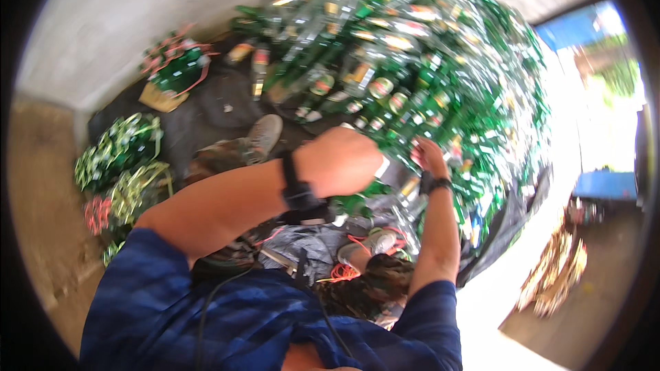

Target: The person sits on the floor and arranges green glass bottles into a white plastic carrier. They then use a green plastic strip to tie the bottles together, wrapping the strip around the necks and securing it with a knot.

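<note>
My left hand [337, 159], blurred and wearing a black wristband, is over the near edge of a large heap of green and clear glass bottles [412, 56]. Its back hides the fingers; a small white thing [382, 167] shows at their far side, and a hold cannot be made out. Further right, my right hand [429, 155] has curled fingers close to the heaped bottles, and its grip is unclear. Between and below the hands lie green bottles [356, 205] and a clear bottle [406, 226]. Pink twine [343, 272] lies by my shoe.
Bottle bundles tied with pink twine [178, 64] and yellow-green twine [124, 147] stand at the left on dark sheeting [216, 95]. A pale wall [129, 15] rises behind. Cardboard [164, 98] lies by one bundle. At the right are a bright doorway [598, 113] and a brownish pile [554, 273].
</note>
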### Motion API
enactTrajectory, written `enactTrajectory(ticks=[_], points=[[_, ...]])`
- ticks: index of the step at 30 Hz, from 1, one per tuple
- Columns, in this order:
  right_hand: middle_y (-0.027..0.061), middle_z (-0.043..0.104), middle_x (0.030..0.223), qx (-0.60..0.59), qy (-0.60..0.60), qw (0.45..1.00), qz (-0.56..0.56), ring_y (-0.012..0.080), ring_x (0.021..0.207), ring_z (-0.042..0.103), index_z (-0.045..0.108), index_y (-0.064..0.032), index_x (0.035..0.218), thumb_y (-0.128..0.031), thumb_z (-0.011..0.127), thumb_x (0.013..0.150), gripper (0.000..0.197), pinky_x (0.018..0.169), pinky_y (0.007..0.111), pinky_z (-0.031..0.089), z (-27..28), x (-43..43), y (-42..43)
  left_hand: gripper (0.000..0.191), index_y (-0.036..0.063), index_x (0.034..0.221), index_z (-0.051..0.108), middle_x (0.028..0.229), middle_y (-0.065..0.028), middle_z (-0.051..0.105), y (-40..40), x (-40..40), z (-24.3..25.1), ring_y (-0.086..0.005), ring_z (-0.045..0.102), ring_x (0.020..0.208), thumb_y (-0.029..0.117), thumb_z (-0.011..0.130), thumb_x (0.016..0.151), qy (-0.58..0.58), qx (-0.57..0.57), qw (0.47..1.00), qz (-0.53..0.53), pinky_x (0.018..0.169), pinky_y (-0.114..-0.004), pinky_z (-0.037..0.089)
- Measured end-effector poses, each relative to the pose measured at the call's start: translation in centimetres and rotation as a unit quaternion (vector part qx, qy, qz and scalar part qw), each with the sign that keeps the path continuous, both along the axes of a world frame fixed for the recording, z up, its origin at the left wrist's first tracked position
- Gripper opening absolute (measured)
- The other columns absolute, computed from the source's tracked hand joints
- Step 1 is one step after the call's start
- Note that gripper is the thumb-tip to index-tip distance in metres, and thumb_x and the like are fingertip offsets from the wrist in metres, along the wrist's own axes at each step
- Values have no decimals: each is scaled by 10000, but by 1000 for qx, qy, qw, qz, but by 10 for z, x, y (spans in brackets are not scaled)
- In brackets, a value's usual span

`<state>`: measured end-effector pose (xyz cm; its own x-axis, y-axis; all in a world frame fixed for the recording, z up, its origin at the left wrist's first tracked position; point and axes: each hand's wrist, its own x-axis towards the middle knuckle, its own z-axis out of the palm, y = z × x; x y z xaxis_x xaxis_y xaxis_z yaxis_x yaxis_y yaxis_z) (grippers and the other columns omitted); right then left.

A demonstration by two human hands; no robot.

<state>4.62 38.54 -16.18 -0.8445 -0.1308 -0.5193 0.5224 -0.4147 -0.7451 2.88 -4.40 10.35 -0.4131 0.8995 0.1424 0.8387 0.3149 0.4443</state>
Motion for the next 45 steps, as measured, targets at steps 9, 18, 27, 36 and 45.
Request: enactTrajectory(ticks=[9, 18, 27, 36, 45], points=[[101, 658, 1012, 103, -84, 976, -170, 206, 781, 673, 570, -32, 1192, -106, 574, 929, 274, 670, 371, 588, -32, -42, -10, 135, 51, 900, 610, 840, -128, 630, 31, -18, 13, -336, 641, 841, 146, 655, 817, -58, -147, 987, 12, 720, -458, 500], [124, 626, 1016, 79, -103, 966, -224, 291, 876, 686, 534, -14, 1250, -65, 594, 893, 366, 629, 393, 584, -76, -60, -4, 183, 56, 965, 608, 875, -130, 634, 50, -38, 9, -343, 632, 876, 165, 644, 822, -62, -166, 984, 0, 774, -457, 497], [96, 634, 1007, 440, 133, 887, 49, 223, 936, 678, 557, -4, 1130, -72, 664, 849, 308, 674, 377, 590, -152, -74, 29, 210, 60, 974, 598, 878, -127, 633, 63, -49, 7, -343, 629, 885, 165, 687, 816, -67, -182, 981, 2, 785, -446, 499], [155, 583, 1055, 118, -8, 972, -205, 293, 900, 664, 506, -30, 1169, -107, 571, 921, 267, 584, 413, 563, -191, -86, 39, 223, 65, 991, 598, 895, -124, 635, 70, -55, 6, -339, 632, 898, 174, 689, 819, -70, -192, 979, -13, 786, -448, 501], [89, 589, 904, -24, -119, 946, -302, 220, 727, 615, 531, -51, 1080, -335, 639, 940, 334, 566, 402, 546, -110, -101, 10, 231, 69, 995, 595, 887, -115, 631, 68, -51, 4, -332, 633, 895, 180, 692, 817, -70, -189, 979, -2, 784, -444, 501]])
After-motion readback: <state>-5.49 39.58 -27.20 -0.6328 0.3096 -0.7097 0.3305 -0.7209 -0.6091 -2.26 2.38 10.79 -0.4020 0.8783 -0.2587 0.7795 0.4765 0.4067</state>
